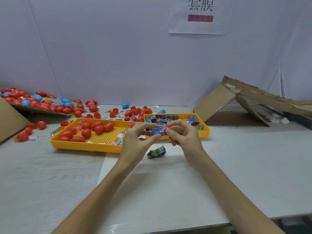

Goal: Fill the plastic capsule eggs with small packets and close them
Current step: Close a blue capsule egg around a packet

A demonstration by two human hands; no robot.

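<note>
- Left hand [140, 141] is gripping a blue egg half [155, 132] between thumb and curled fingertips, raised off the table [42, 174].
- Right hand [183, 135] is pinching a pink packet [163, 130] with thumb and fingers, holding it at the open mouth of the blue egg half. Cannot tell how far in the packet is sitting.
- Both hands are meeting in mid-air, just in front of the near rims of the two trays.
- A loose packet [156, 152], green and black, is lying on the white sheet [168, 191] just below the hands; neither hand is touching it.
- The left yellow tray [84, 146] is holding closed red eggs [98, 129] toward its left and far side, with a few small clear bags [118, 141] at its right end.
- The right yellow tray [206, 132] is holding a heap of printed packets [192, 119].
- Scattered shells [133, 114], mostly red and a few blue, are lying on the table behind the trays.
- A cardboard box [42, 109] at far left is sitting heaped with red and blue eggs.
- Collapsed cardboard [219, 100] is leaning tent-like at right.
- A paper sign [200, 26] is hanging on the back wall.
</note>
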